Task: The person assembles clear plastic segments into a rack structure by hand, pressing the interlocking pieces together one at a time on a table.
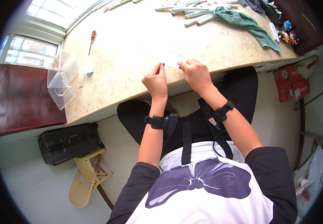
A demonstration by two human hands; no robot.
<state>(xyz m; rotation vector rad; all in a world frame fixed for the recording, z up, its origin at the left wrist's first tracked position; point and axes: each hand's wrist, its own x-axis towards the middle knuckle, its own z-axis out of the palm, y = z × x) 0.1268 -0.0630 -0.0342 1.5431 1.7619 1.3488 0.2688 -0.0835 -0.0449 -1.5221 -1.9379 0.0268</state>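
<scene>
The scene is filled across its upper part by a cream, stone-patterned tabletop (120, 56), brightly lit from a barred window (30, 50) at the left. Below the window, its left end is bordered by a glossy dark-red wooden surface (23, 97). Lower down, a black hard case (68, 143) is seen beside a pale chair with a woven seat (80, 192); at the far right, a red box (290, 84) is placed below tabletop level. The far right of the tabletop is occupied by a crumpled green cloth (243, 28), and its left end by an open clear plastic box (62, 91).

Over the near edge, the left hand (156, 83) is curled, a small dark piece (163, 64) being pinched at its fingertips. The right hand (197, 74) is held just beside it, loosely closed; whether anything is gripped cannot be told. Farther off, loose markers (198, 18) are heaped by the cloth, and a screwdriver (93, 35) is laid at the left.
</scene>
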